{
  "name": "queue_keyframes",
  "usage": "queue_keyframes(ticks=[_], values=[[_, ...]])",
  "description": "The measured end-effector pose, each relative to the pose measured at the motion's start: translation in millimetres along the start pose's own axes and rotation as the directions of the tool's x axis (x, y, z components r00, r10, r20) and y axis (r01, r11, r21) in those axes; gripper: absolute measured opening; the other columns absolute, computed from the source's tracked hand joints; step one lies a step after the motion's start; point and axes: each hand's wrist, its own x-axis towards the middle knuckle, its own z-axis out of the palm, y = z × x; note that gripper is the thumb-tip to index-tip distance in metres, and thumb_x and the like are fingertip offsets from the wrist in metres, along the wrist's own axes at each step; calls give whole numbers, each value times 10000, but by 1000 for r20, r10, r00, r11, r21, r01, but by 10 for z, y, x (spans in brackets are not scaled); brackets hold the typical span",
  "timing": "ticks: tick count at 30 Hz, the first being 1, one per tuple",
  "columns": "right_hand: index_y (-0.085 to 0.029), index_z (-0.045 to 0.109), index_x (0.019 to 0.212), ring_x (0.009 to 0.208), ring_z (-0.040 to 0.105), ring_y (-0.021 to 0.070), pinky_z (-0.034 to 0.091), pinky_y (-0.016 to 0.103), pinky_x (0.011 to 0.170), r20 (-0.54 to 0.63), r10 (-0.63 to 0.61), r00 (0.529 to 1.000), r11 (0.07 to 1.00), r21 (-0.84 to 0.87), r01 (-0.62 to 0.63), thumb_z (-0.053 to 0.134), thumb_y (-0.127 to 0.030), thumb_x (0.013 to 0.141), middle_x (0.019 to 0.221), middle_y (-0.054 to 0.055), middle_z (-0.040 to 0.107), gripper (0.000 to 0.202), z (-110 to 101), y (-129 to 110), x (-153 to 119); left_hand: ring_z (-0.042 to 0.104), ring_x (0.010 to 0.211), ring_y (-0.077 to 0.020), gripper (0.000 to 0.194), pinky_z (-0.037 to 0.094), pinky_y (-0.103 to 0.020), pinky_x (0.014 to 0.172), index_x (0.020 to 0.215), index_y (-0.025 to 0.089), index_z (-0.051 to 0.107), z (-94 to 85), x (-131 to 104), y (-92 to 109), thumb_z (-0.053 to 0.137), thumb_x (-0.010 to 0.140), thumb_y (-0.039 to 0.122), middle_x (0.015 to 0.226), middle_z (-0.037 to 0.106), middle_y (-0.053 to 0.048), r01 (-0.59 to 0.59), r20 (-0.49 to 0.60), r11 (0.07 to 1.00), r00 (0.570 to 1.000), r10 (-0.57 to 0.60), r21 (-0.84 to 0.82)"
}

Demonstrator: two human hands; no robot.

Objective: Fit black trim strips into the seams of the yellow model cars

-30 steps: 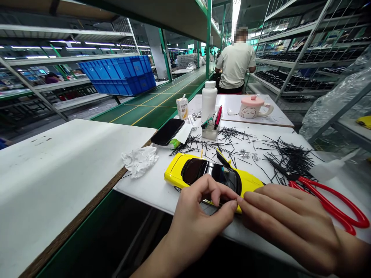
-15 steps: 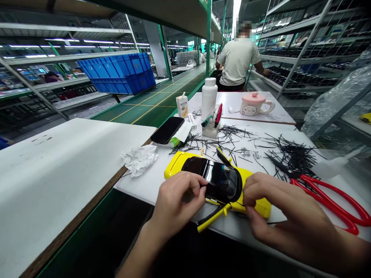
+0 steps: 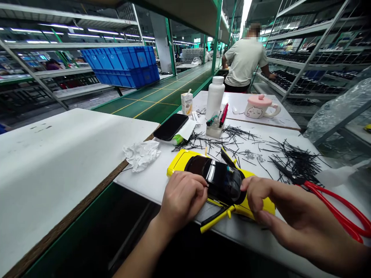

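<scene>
A yellow model car (image 3: 213,175) with a black roof lies on the white table, its doors swung out. Against the near side of its roof is my left hand (image 3: 184,195), thumb and fingers pressed together; what they pinch is too small to make out. My right hand (image 3: 278,208) rests at the front of the car on the right, its index fingertip touching near the windshield, thumb and fingers apart with nothing seen between them. Several thin black strips (image 3: 301,158) lie scattered beyond the car. Red-handled scissors (image 3: 327,193) are beside my right hand.
Crumpled tissue (image 3: 142,154) and a phone (image 3: 171,126) lie left of the car. Behind it stand a tool holder (image 3: 214,131), a white bottle (image 3: 215,98), a drink carton (image 3: 187,104) and a lidded mug (image 3: 259,107). A person (image 3: 246,60) sits ahead. Blue crates (image 3: 124,67) are at left.
My right hand's fingers have spread from a pinch, and its index finger has moved up to the windshield. My left hand's fingers have closed in further. The view has shifted slightly.
</scene>
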Motion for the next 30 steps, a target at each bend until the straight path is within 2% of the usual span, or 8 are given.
queue_keyframes(ticks=[3, 6, 9, 12, 15, 20, 26, 30], values=[[-258, 498, 880, 835, 614, 137, 538, 208, 746, -7, -17, 1000, 1000, 13, 17, 506, -130, 909, 766, -23, 554, 132, -61, -5, -16, 628, 740, -150, 296, 447, -301, 728, 784, 224, 425, 7, -47, -20, 625, 794, 6, 830, 709, 8, -5, -14, 999, 1000, 4, -40], [-271, 542, 987, 964, 609, 133, 525, 175, 775, -1, -68, 998, 992, -104, 67, 524, -133, 927, 868, -8, 606, 151, -71, -10, 28, 621, 731, -146, 278, 452, -300, 731, 782, 221, 437, 23, -60, -19, 613, 805, 8, 819, 708, 4, -7, -32, 995, 999, 4, -101], [-246, 559, 1129, 968, 603, 120, 513, 187, 815, 59, -113, 992, 965, -231, 124, 490, -77, 935, 981, 23, 627, 267, 8, 8, 130, 610, 736, -144, 253, 458, -290, 724, 774, 214, 451, 39, -49, -22, 604, 817, 17, 808, 701, -5, 0, -62, 989, 998, -9, -150], [-210, 550, 1223, 889, 577, 136, 503, 240, 767, 132, -150, 980, 893, -407, 191, 482, -76, 945, 986, 48, 616, 316, 136, 73, 255, 610, 728, -134, 250, 456, -276, 712, 765, 207, 444, 47, -42, -33, 612, 830, 35, 800, 692, 0, 17, -89, 978, 995, -36, -207], [-188, 573, 1186, 820, 535, 166, 464, 292, 712, 174, -224, 959, 791, -542, 283, 513, -125, 949, 932, 58, 607, 253, 244, 150, 378, 612, 725, -128, 253, 456, -269, 711, 766, 206, 431, 51, -41, -42, 614, 840, 49, 789, 678, 8, 44, -101, 967, 992, -71, -250], [-146, 603, 958, 753, 499, 157, 393, 306, 706, 140, -364, 921, 759, -528, 380, 519, -110, 960, 829, 55, 612, 92, 291, 162, 487, 598, 720, -123, 264, 450, -269, 712, 773, 211, 411, 58, -43, -44, 595, 849, 38, 797, 676, 22, 46, -78, 964, 995, -68, -262], [-106, 616, 1104, 854, 490, 173, 372, 328, 765, 225, -307, 925, 783, -493, 380, 483, -92, 977, 962, 99, 613, 184, 185, 106, 345, 583, 861, -170, 224, 439, -320, 807, 806, 210, 416, 43, -48, -48, 598, 832, 81, 907, 637, -30, 117, -70, 976, 989, -131, -181], [-117, 624, 1119, 828, 465, 167, 367, 310, 746, 267, -285, 921, 758, -525, 387, 535, -70, 950, 917, 87, 598, 196, 129, 123, 267, 561, 963, -197, 195, 422, -347, 881, 844, 204, 426, 34, -44, -62, 587, 824, 95, 995, 613, -58, 125, -39, 980, 990, -133, -156]])
